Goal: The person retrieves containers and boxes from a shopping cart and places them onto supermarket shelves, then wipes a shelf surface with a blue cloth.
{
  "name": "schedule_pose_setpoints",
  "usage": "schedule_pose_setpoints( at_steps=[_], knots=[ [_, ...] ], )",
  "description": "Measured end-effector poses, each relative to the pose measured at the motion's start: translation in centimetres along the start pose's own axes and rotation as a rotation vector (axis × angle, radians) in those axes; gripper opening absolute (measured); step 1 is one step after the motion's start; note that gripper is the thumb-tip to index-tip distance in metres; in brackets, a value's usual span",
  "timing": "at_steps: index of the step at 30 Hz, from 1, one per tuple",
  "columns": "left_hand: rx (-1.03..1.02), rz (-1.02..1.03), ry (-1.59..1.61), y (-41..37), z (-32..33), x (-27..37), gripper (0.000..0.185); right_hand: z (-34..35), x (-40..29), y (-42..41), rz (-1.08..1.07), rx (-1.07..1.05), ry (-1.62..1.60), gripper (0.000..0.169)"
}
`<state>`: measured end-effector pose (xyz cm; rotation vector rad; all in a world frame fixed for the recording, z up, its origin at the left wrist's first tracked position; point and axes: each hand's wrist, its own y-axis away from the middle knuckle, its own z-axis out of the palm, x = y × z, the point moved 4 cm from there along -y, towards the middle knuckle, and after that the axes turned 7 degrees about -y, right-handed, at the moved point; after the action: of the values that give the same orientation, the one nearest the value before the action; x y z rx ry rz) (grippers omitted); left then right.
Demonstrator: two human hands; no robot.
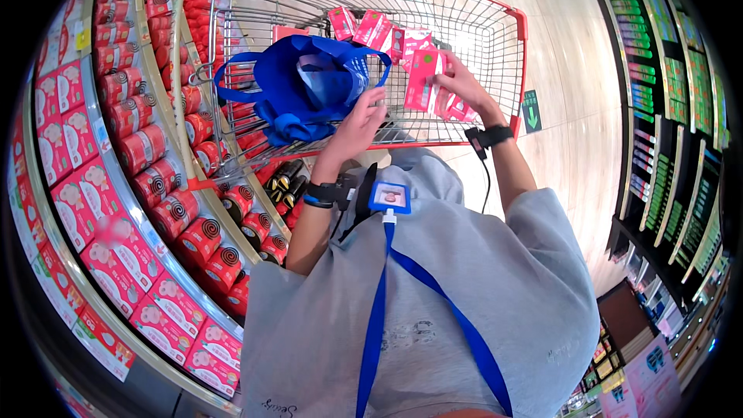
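A wire shopping cart with a red rim stands before me. In its left half sits an open blue tote bag, with a dark blue cloth bundle at its near side. My right hand grips a pink-and-red box over the cart's right part. Several similar pink boxes lie at the far side of the basket, and another pink box shows under my right wrist. Beside the bag's right handle, my left hand has its fingers extended and holds nothing visible.
On the left, shelves carry red cylindrical packages and pink cartons. Tall shelves of green packages line the right. A green floor sign with an arrow lies by the cart's right end. A cable hangs from my right wristband.
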<state>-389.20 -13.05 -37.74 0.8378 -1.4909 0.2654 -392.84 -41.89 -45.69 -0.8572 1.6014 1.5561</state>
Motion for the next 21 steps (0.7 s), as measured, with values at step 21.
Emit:
schedule_pose_setpoints(
  at_steps=[21],
  knots=[
    [0.47, -0.115, 0.769, 9.1, -2.9, -0.5, 0.051, -5.3, 20.6, -4.5, 0.342, -0.235, 1.267, 0.092]
  ],
)
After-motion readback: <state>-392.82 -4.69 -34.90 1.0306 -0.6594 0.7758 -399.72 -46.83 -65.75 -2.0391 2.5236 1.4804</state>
